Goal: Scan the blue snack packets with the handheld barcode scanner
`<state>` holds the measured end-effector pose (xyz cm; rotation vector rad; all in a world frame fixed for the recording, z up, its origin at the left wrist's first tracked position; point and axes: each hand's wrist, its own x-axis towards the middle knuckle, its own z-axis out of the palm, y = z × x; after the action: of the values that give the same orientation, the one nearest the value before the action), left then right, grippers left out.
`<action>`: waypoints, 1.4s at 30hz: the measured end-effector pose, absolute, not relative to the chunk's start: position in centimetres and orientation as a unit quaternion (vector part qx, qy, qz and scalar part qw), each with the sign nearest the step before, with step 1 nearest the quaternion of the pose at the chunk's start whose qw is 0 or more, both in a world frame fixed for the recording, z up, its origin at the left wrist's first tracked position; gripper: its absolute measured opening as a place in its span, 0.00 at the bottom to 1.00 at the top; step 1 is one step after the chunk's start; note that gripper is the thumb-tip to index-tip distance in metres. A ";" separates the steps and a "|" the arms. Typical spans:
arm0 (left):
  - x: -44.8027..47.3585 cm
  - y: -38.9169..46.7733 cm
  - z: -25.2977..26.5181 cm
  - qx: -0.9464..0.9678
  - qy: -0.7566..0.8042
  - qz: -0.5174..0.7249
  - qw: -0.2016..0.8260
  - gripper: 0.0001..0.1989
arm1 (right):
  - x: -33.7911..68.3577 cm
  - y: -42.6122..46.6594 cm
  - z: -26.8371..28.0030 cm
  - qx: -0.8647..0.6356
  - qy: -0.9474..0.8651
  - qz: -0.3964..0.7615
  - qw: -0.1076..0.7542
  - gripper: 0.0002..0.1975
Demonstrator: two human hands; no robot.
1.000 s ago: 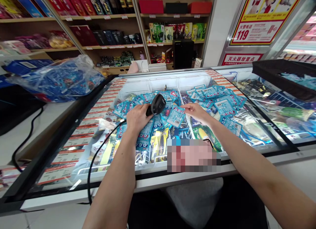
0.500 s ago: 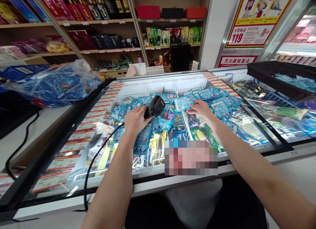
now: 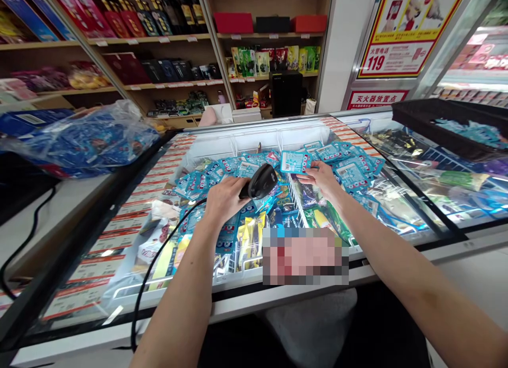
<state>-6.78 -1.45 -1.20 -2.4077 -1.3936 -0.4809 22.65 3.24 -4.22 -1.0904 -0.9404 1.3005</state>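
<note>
My left hand (image 3: 227, 199) is closed around the handle of a black barcode scanner (image 3: 263, 182), whose head points to the right. A black cable (image 3: 159, 246) runs from it down past my forearm. In my right hand (image 3: 322, 178) a flat light-blue packet (image 3: 294, 163) is pinched at its right edge, its printed label side towards me. The scanner head is just left of and below the packet, apart from it. Beneath both hands, many similar blue packets (image 3: 353, 172) lie spread over the glass-topped freezer (image 3: 246, 132). Yellow wrappers (image 3: 251, 235) show below my left hand.
A plastic bag of blue packs (image 3: 99, 138) sits on the left counter. At the right a dark open bin (image 3: 448, 127) holds more blue packets. Shelves with bottles and boxes (image 3: 234, 23) stand behind. A blurred patch (image 3: 305, 256) covers part of the freezer's front edge.
The scanner has moved right and slightly down, and its head has turned more towards the packet. My right hand keeps its pinch on the packet, which is tilted a little differently.
</note>
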 end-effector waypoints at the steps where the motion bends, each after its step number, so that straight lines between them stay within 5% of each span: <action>1: -6.8 -1.4 -1.2 -0.843 -0.487 -0.165 0.155 0.18 | 22.6 3.2 -4.1 -0.464 -0.400 0.554 0.564 0.12; 26: -5.9 -1.7 -1.1 -0.847 -0.491 -0.150 0.138 0.19 | 22.7 3.0 -3.9 -0.460 -0.397 0.559 0.564 0.13; 42: -8.1 -1.3 -1.5 -0.808 -0.537 -0.188 0.155 0.19 | 25.8 3.7 -2.7 -0.441 -0.396 0.408 0.694 0.23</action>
<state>-8.09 -1.31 -1.45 -2.3149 -1.5375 -0.5397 25.81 3.75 -2.71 -0.9838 -0.8847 0.9107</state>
